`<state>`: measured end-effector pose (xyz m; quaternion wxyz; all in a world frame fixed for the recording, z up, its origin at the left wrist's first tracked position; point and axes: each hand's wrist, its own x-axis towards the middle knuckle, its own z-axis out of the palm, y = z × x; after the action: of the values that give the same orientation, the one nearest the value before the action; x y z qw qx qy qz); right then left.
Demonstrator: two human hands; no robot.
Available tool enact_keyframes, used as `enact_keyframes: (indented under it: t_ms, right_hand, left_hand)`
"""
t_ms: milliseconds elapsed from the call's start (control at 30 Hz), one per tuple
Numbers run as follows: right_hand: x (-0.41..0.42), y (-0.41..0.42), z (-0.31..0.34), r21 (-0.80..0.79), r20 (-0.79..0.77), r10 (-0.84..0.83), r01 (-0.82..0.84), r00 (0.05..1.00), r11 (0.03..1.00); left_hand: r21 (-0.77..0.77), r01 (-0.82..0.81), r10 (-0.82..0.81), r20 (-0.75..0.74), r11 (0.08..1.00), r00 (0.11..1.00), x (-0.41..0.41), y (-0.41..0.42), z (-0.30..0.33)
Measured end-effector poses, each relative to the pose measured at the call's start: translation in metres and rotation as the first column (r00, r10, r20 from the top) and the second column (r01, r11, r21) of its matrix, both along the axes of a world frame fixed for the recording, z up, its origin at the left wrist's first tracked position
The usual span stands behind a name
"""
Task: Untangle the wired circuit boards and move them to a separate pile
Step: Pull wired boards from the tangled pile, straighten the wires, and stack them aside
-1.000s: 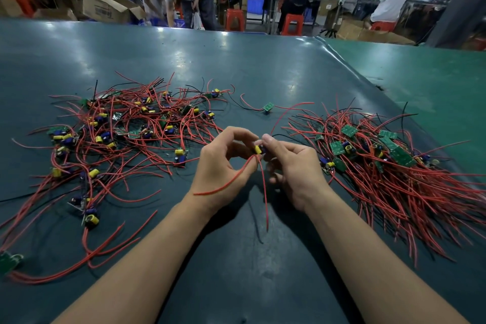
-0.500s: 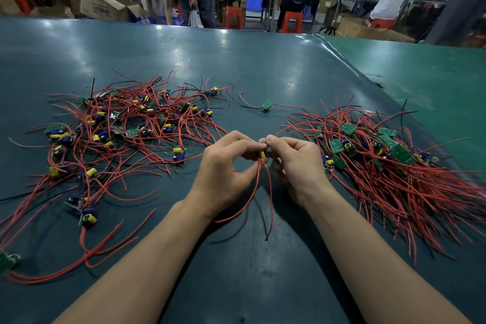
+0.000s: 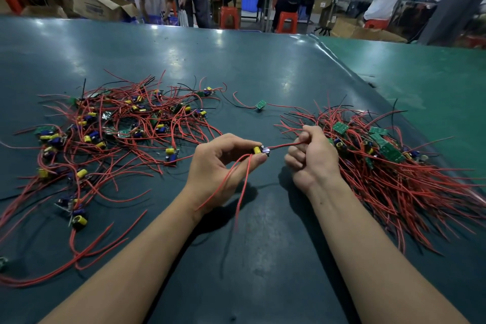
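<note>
Left hand (image 3: pixel 223 166) pinched the small circuit board (image 3: pixel 261 150) between thumb and fingertips, narrow grip on the board body by its yellow capacitor. Right hand (image 3: pixel 313 158) was fisted around one red lead (image 3: pixel 284 145) running off the board, the stretch between the hands close to straight. Two more red leads (image 3: pixel 236 179) hung loose from the left-hand side toward the wrist, ends free above the tabletop (image 3: pixel 263 258).

Board sat between the two piles, above bare tabletop. Tangled pile (image 3: pixel 110 134) lay to our left, boards mostly component-side up with wires crossing every way. Sorted pile (image 3: pixel 389 160) lay to our right, just behind the right hand, wires fanned roughly parallel. One stray board (image 3: pixel 261 105) lay alone farther back between the piles.

Handling judgement: board looked light and rigid, wires thin, soft and springy, prone to snag on neighbours. Weak point was likely the solder joints, so we'd rate hard tugging on a lead as risky; safer to hold the board by its edges or body and run the wire through the fingers to straighten it. Capacitor legs could bend under a squeeze.

Step looked like straightening the leads on a board already free of the tangle; next would be laying it on the right pile, wires aligned with the rest.
</note>
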<state>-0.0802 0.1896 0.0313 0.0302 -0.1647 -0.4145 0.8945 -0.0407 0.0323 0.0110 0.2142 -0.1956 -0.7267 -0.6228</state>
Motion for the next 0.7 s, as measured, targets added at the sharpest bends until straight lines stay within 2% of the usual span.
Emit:
enact_keyframes:
  t_ms: [133, 233, 333, 467, 700]
  right_hand:
    - [-0.001, 0.005, 0.003, -0.125, -0.034, 0.081, -0.084, 0.996, 0.989]
    - [0.0, 0.006, 0.003, -0.08, -0.087, 0.068, -0.075, 0.994, 0.994]
    - [0.0, 0.004, 0.003, -0.094, -0.068, 0.06, -0.067, 0.996, 0.993]
    - [0.0, 0.005, 0.003, -0.188, -0.036, 0.079, -0.084, 0.996, 0.979]
    - [0.0, 0.012, 0.006, -0.265, -0.072, 0.073, -0.09, 0.995, 0.96]
  left_hand:
    - [0.067, 0.035, -0.041, 0.091, 0.997, 0.995, 0.001, 0.0, 0.004]
    - [0.148, 0.011, -0.033, 0.146, 0.989, 0.989, 0.001, -0.002, 0.007]
    - [0.138, 0.003, -0.027, 0.171, 0.99, 0.985, 0.001, -0.003, 0.008]
    - [0.093, 0.05, -0.066, 0.179, 0.994, 0.982, 0.003, -0.002, 0.009]
    - [0.15, 0.005, -0.035, 0.201, 0.989, 0.979, 0.0, -0.007, 0.008]
